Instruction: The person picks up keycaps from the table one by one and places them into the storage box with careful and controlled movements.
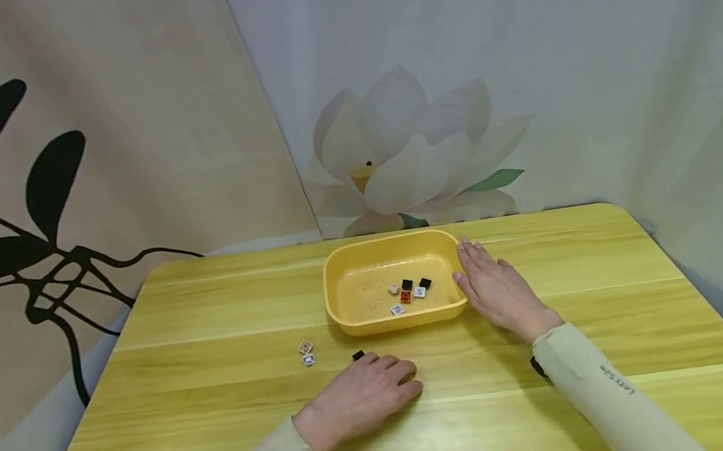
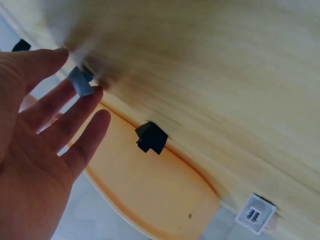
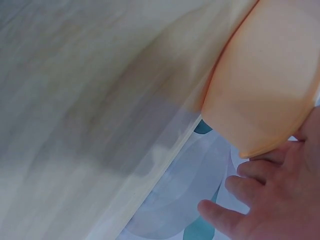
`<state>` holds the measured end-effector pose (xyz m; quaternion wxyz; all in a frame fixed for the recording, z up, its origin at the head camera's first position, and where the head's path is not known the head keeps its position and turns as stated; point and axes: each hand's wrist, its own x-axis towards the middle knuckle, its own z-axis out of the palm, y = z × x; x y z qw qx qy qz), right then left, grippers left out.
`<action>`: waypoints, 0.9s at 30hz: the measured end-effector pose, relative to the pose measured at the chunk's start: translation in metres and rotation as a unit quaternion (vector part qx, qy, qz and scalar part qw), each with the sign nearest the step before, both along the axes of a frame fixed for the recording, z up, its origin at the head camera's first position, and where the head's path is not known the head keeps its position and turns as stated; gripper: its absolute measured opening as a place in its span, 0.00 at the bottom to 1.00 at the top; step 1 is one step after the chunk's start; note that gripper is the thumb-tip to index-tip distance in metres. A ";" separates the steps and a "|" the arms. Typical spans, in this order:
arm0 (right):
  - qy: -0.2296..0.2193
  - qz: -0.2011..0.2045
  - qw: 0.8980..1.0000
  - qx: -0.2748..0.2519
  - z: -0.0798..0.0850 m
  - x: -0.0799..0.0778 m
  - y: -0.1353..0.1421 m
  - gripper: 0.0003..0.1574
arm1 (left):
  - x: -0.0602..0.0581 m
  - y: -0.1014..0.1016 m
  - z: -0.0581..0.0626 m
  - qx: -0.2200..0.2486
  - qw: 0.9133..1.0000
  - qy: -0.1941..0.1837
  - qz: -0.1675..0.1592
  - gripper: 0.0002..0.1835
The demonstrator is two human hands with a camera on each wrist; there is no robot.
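Observation:
My left hand (image 1: pixel 367 394) hovers low over the table, palm down, fingers apart. In the left wrist view a grey keycap (image 2: pixel 81 82) sits by its fingertips, with a gap to the thumb; the head view hides this keycap beneath the hand. A black keycap (image 1: pixel 358 355) lies just beyond the knuckles. My right hand (image 1: pixel 498 290) rests with nearly straight fingers along the right end of a yellow plastic tray (image 1: pixel 378 326). Inside the tray are several keycaps, including an orange-red keycap (image 1: pixel 405 297) and a white keycap (image 1: pixel 398 309).
Left of the tray, an orange-and-white keycap (image 1: pixel 305 346) and a white keycap (image 1: pixel 308 360) lie close together on the wooden table (image 1: pixel 220 409). A printed curtain (image 1: pixel 184 111) hangs right behind the table's back edge.

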<state>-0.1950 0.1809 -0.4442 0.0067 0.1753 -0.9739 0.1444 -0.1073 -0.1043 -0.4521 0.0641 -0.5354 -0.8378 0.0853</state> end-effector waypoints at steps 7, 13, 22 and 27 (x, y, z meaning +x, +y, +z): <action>0.002 0.000 1.000 0.000 0.000 0.000 0.001 0.41 | 0.000 0.001 -0.002 0.000 1.000 0.021 -0.004 0.08; 0.003 0.001 1.000 -0.001 0.000 0.001 0.000 0.40 | 0.001 0.001 -0.002 -0.003 0.999 0.051 -0.017 0.04; -0.002 -0.001 1.000 0.003 -0.001 0.001 0.000 0.41 | 0.001 0.000 0.000 0.016 0.997 0.060 -0.034 0.04; -0.001 -0.003 1.000 -0.001 0.000 0.001 -0.001 0.41 | -0.004 -0.002 0.013 0.086 0.994 0.058 -0.043 0.09</action>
